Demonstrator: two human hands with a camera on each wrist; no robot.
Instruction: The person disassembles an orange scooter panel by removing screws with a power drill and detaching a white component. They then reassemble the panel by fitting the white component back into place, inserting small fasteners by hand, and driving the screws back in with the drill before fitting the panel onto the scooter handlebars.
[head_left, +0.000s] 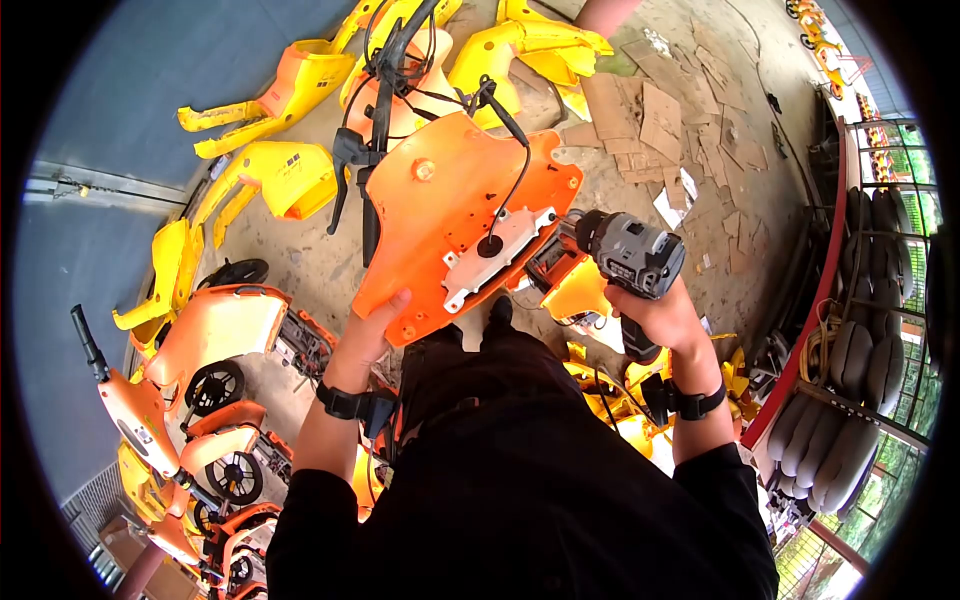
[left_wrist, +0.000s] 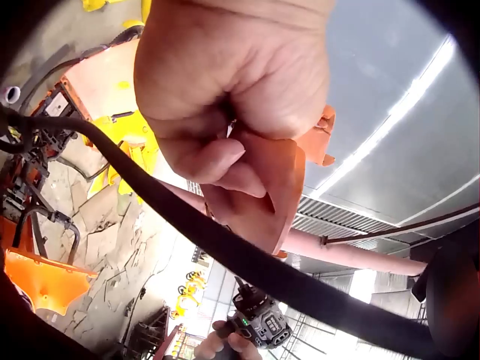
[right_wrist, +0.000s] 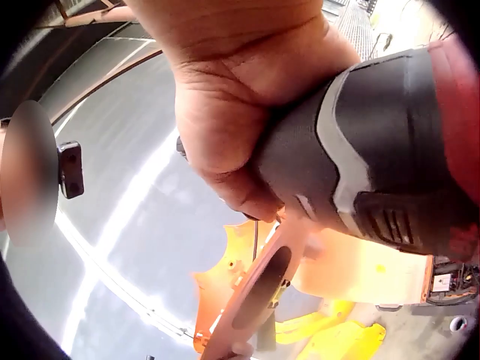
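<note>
An orange scooter panel is tilted in front of the body, its inner side facing up. My left hand grips its lower left edge, thumb on the inner face; in the left wrist view the fingers curl round the panel. A silver-grey unit with a black cable sits on the panel's right part. In my right hand is a grey and black cordless drill, held by its handle. Its chuck points left, close to the panel's right edge.
Yellow scooter panels lie on the floor at left and top. A handlebar with cables stands behind the panel. Orange scooters stand on the left, flattened cardboard lies ahead, and seats are stacked on a rack at right.
</note>
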